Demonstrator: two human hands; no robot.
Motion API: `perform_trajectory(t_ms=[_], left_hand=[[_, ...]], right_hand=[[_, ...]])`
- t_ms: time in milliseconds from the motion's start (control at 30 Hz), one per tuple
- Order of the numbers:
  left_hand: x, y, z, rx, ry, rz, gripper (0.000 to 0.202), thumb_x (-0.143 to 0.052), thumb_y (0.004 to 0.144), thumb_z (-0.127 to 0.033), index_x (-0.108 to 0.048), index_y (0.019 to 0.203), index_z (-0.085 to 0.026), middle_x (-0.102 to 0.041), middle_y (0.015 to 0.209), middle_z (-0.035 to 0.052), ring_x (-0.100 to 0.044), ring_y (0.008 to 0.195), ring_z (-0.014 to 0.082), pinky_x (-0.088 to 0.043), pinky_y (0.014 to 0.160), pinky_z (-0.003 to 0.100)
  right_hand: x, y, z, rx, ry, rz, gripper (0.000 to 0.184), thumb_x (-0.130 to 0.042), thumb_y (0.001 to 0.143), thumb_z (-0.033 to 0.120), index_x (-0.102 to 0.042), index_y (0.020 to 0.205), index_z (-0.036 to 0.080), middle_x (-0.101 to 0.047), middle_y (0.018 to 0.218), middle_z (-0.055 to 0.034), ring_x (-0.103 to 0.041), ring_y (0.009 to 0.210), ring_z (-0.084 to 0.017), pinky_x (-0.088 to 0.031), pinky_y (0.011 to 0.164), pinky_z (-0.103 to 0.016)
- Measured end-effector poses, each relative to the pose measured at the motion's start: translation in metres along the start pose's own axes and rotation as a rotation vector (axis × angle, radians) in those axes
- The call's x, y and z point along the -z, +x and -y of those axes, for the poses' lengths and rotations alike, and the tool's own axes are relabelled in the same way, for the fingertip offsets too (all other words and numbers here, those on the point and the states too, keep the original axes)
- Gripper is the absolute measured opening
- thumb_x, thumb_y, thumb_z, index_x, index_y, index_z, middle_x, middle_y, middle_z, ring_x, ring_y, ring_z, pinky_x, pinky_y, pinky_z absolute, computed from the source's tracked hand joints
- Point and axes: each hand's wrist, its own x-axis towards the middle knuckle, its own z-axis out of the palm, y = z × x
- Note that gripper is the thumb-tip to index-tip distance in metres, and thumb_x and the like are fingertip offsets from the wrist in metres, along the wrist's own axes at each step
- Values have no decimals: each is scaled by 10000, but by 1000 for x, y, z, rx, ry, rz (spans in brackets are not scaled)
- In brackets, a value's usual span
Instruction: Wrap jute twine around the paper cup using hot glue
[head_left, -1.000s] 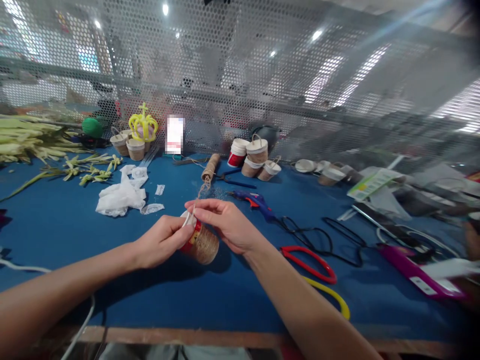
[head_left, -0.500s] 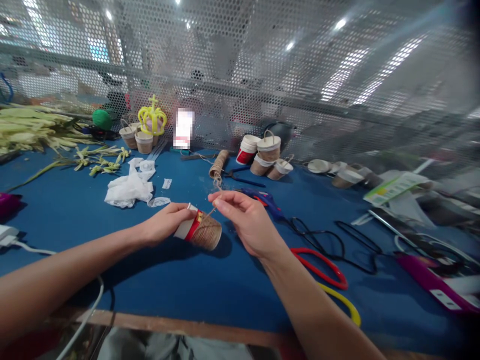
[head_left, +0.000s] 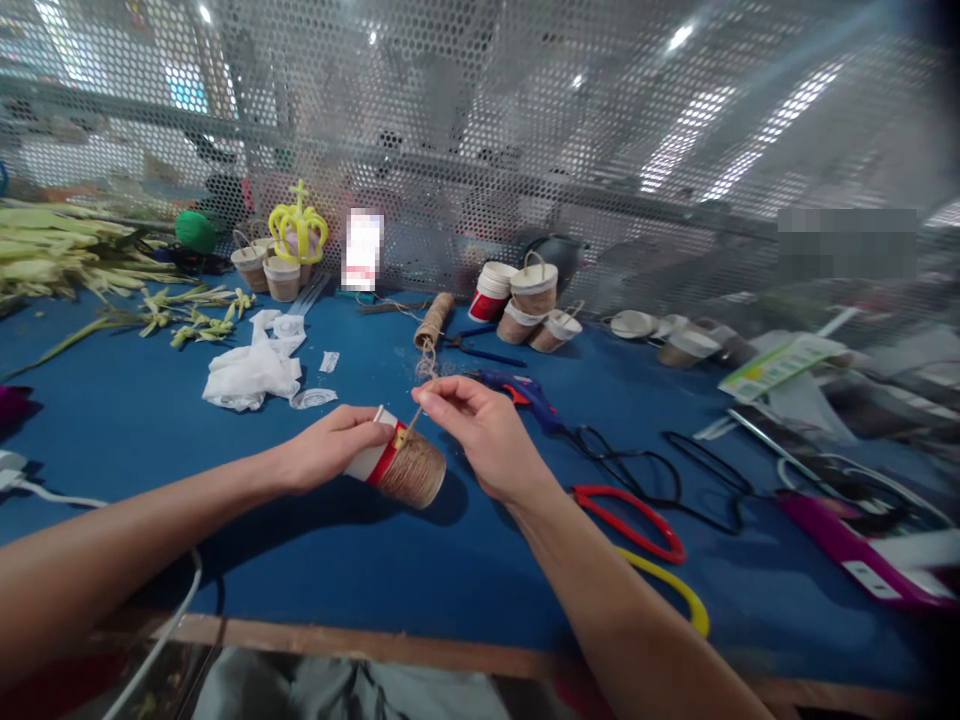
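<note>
My left hand (head_left: pixel 326 447) is closed round the rim end of a paper cup (head_left: pixel 412 474), which lies tilted on its side above the table. Brown twine is wound round the lower part of the cup, and a red band shows between the twine and the white rim. With thumb and fingertips my right hand (head_left: pixel 480 430) pinches the loose twine (head_left: pixel 413 420), drawn taut from the cup. Beyond that hand, loose strands run to a roll of twine (head_left: pixel 434 320) lying on the table. The cup's inside is hidden.
On the blue table (head_left: pixel 337 580), a glue gun (head_left: pixel 529 395) and red-handled scissors (head_left: pixel 637 520) lie to the right. Pliers (head_left: pixel 484 350) and several wrapped cups (head_left: pixel 534 290) stand behind. Crumpled white material (head_left: pixel 251 375) is at left; a perforated metal screen (head_left: pixel 465 130) rises at the back.
The cup has turned slightly in my left hand, and my right hand with the twine has shifted a little left. The whole view has moved slightly.
</note>
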Motion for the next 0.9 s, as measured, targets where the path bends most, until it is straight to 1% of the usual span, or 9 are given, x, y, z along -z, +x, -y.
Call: perform_trajectory(t_ms=[233,533,633,767,900], left_hand=[[2,-1,4,-9,-5,17,216,-489,739,-327,-556,753,-122,-527,638,-7,-444,555,99,-352,520,202],[1,-6,2,-34,14,40,223,-498,731,-334,-562,732,-120,-523,630,-12,-439,562,97,-353,539,199],[1,-8,1,-46,15,28,224,-500,723,-340,-564,718,-125,-527,631,-12,-441,562,100,-352,538,198],[1,-9,2,-77,44,41,242,-495,731,-349,-588,749,-127,-545,661,-3,-451,586,107,-358,548,196],[3,-11,3,-126,101,56,235,-491,738,-342,-588,723,-129,-518,628,-12,-417,562,96,-340,532,187]], right_hand=[[-1,0,-3,-36,-10,10,127,-620,694,299,-602,727,178,-608,745,-8,-545,720,-130,-423,735,-296],[-4,-2,-1,-91,-7,58,140,-617,689,298,-597,716,162,-585,719,-3,-516,681,-117,-414,697,-276],[-5,-3,-1,-120,20,55,151,-622,681,310,-599,713,165,-588,726,-7,-520,686,-122,-415,698,-283],[-5,-4,-2,-145,66,78,157,-635,663,313,-597,694,164,-584,716,-5,-515,672,-120,-413,685,-283],[-5,-3,-3,-178,141,113,148,-658,637,292,-598,669,161,-584,721,1,-514,673,-114,-403,685,-275]])
